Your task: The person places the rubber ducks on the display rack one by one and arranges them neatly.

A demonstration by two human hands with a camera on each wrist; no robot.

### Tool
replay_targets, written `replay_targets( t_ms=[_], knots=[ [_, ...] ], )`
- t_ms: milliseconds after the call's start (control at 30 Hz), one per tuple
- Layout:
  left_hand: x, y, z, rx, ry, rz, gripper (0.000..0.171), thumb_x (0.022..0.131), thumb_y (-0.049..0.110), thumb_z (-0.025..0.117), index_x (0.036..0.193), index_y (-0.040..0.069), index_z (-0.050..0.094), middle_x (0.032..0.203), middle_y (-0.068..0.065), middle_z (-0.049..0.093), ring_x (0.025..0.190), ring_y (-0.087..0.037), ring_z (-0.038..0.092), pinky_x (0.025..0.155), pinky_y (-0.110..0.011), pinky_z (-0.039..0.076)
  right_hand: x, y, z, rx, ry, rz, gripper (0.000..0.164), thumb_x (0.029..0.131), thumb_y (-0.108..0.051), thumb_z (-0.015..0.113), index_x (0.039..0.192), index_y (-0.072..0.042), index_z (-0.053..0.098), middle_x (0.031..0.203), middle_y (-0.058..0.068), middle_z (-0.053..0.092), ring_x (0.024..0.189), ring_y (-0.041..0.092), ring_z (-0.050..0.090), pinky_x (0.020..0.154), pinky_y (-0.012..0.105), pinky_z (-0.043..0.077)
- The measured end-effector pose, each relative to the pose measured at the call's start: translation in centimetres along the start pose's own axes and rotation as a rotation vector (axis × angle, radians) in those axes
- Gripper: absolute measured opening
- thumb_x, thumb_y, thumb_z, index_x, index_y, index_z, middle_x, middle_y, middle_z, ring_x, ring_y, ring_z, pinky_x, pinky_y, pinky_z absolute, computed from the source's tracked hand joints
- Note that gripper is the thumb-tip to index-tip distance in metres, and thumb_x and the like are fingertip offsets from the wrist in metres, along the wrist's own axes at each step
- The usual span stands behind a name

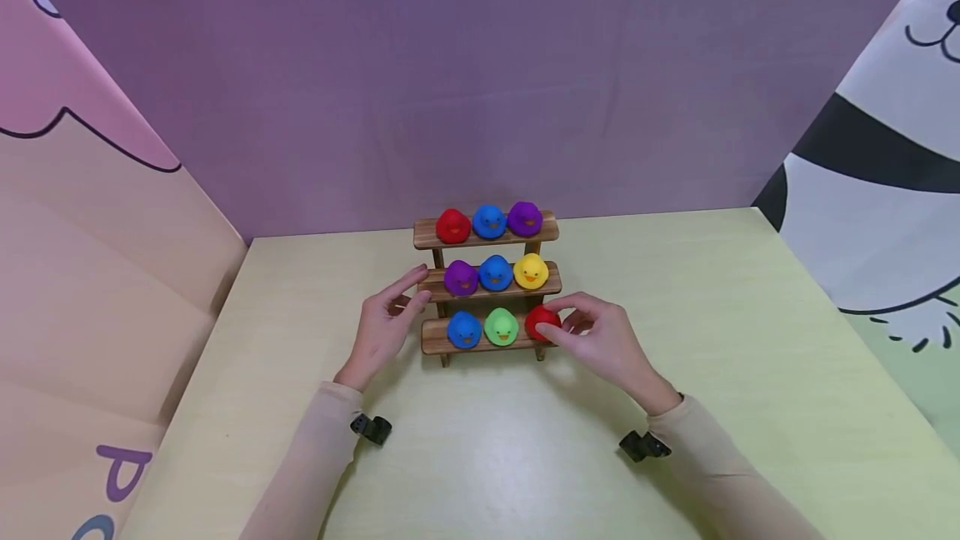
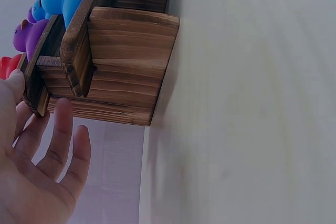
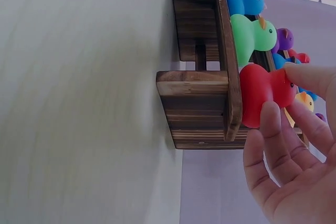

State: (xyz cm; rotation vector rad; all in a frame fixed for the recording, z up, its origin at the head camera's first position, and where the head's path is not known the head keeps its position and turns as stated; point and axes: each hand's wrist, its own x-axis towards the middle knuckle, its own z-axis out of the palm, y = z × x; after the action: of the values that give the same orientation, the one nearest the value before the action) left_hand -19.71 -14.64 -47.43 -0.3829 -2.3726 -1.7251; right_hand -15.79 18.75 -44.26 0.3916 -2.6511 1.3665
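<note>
A three-tier wooden display stand (image 1: 480, 295) bears small toy ducks. At the right end of its bottom tier, my right hand (image 1: 603, 340) pinches a red duck (image 3: 257, 93) between thumb and fingers; the duck's base meets the board. Beside it are a green duck (image 1: 501, 327) and a blue duck (image 1: 464, 330). My left hand (image 1: 381, 327) holds the left end of the middle tier, thumb at the front edge and index finger toward the back, other fingers spread. That tier carries a purple duck (image 1: 461, 277), a blue duck (image 1: 496, 273) and a yellow duck (image 1: 531, 272).
On the top tier sit another red duck (image 1: 453, 226), another blue duck (image 1: 489, 222) and another purple duck (image 1: 525, 218). The stand is near the back edge of a pale table (image 1: 480, 457). A purple backdrop (image 1: 480, 82) rises behind, with printed cloths at both sides.
</note>
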Motion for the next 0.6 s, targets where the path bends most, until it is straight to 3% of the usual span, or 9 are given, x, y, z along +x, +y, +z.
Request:
replay_targets(
  t_ms=[600],
  knots=[
    [-0.16,-0.14,-0.3,0.02,0.007,0.017,0.041,0.105,0.021,0.07,0.145,0.013,0.068,0.154,-0.005,0.063,0.095,-0.033,0.073,0.08,-0.015,0.056,-0.19,0.1,0.68,-0.002,-0.006,-0.011,0.029,0.089,-0.02,0.089,0.115,-0.013,0.08,0.097,0.005,0.08,0.075,0.016,0.068,0.064,0.026,0.054]
  ],
)
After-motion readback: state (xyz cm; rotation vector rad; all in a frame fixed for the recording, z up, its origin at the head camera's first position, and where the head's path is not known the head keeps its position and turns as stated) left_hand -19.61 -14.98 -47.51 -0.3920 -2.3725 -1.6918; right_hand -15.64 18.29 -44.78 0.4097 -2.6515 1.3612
